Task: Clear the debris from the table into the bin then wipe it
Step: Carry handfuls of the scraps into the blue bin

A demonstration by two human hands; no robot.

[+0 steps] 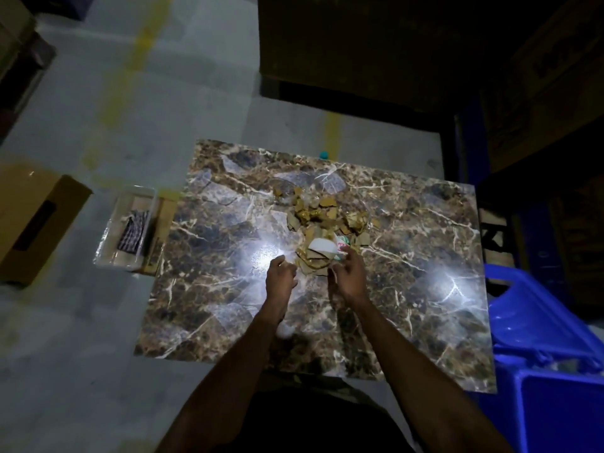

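Marble-patterned table (408,322), debris (322,212) uncleared at centre.
From the left: checked cloth (133,235) lay unused in its clear tray (108,243); your left hand (280,280) curled loosely, holding nothing; your right hand (348,274) pinched a white scrap (323,249) at the pile's near edge; blue bin (539,371) waited far right. Wiping not begun.

Both forearms reach forward; left hand (280,280) and right hand (349,273) sit close together, fingers seemingly curled.
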